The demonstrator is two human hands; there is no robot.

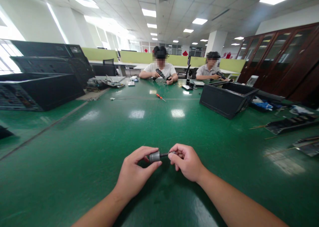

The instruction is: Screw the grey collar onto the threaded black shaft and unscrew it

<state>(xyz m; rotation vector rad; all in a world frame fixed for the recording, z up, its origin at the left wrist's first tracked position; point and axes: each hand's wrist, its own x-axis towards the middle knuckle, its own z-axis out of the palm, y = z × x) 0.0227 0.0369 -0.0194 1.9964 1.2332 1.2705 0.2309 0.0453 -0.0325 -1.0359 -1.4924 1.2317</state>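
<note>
Just above the green tabletop, a grey metal cylinder with a thin dark shaft lies level between my two hands. My left hand grips the cylinder's thick body between thumb and fingers. The shaft points right, towards my right hand, whose thumb and forefinger are pinched at its far end. A small dark metal bit shows at those fingertips; whether it belongs to the shaft or is a separate piece, I cannot tell.
The green table stretches ahead. An orange-handled screwdriver lies mid-table. Black computer cases stand left, and another black case stands right, near metal scraps. Two people across the table hold power drills.
</note>
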